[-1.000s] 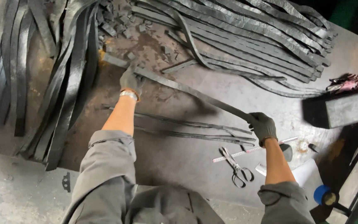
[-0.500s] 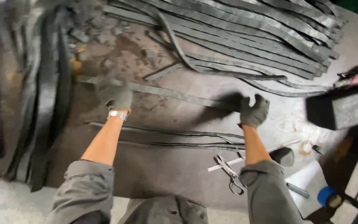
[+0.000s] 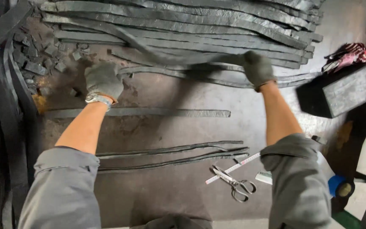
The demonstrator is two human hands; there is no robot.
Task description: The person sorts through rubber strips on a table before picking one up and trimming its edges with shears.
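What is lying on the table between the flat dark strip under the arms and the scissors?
In the head view, two thin dark strips lie side by side on the table, between the flat strip and the scissors.

On the dark tabletop point(image 3: 157, 195) lie scissors point(image 3: 236, 185) touching a white measuring stick point(image 3: 233, 168), two thin dark strips point(image 3: 170, 154) just above them, small rubber offcuts point(image 3: 34, 57) at the upper left, a dark block point(image 3: 344, 91) at the right, and red-and-white cloth point(image 3: 354, 53) behind it.
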